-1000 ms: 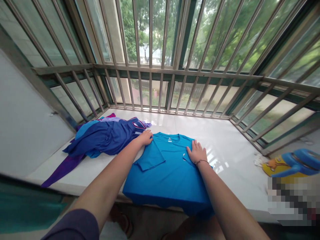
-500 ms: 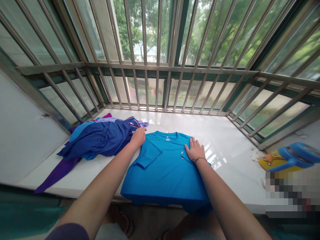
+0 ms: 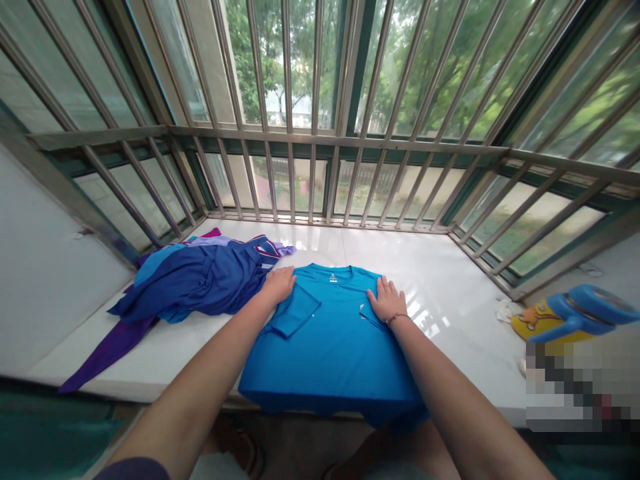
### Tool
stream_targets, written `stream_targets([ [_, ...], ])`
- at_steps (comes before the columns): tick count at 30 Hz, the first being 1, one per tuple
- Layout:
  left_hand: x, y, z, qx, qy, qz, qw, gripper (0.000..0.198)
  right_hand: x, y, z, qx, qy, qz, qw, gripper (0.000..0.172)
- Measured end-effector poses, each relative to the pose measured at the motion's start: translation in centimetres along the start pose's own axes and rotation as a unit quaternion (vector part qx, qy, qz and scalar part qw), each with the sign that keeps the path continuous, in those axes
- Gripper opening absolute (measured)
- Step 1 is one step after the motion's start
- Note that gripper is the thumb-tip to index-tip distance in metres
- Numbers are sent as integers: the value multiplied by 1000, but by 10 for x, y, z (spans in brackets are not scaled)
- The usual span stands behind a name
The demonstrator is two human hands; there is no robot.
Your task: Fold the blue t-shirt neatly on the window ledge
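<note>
A blue T-shirt (image 3: 333,347) lies face up, its collar toward the window and its hem hanging over the near edge of the white sill. Its left sleeve is folded in across the front; the right sleeve also lies inward, partly under my right hand. My left hand (image 3: 280,285) rests on the shirt's left shoulder edge with its fingers stretched out and close together. On the right shoulder, my right hand (image 3: 387,300) lies flat, fingers slightly spread, a thin bracelet on the wrist.
A pile of dark blue and purple clothes (image 3: 200,280) lies left of the shirt, a purple end trailing toward the front edge. To the right stands a blue and yellow container (image 3: 565,317). Metal bars (image 3: 320,137) line the window behind the white sill (image 3: 450,360).
My left hand has shifted slightly toward me along the shoulder edge, and its fingers now lie flatter on the shirt. My right hand stays in place. The view has shifted slightly.
</note>
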State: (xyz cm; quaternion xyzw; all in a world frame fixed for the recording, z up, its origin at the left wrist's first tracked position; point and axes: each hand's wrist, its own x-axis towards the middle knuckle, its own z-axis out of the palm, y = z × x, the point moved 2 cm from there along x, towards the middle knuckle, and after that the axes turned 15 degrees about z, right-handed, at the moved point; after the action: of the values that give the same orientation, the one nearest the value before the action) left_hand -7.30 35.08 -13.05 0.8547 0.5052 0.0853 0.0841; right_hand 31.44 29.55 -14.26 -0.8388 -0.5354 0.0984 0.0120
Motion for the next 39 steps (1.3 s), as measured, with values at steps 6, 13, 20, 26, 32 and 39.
stream_targets([
  [6,28,-29,-23,-12,-9,-35,999,31,49,9,-37,19,-27,-32,999,47],
  [13,43,-45,-28,-62,-20,-82,995,15,86,10,-50,26,-38,-31,998,36],
  [20,39,-54,-27,-100,-30,-103,989,14,89,15,-34,53,-29,-11,998,27],
  [26,44,-53,-31,-104,-54,-56,992,32,92,20,-37,67,-42,-5,997,21],
  [32,43,-51,-29,-143,-97,-67,983,27,90,18,-37,80,-39,7,996,22],
  [39,49,-51,-37,-142,-29,-61,987,27,91,12,-44,107,-55,22,992,20],
])
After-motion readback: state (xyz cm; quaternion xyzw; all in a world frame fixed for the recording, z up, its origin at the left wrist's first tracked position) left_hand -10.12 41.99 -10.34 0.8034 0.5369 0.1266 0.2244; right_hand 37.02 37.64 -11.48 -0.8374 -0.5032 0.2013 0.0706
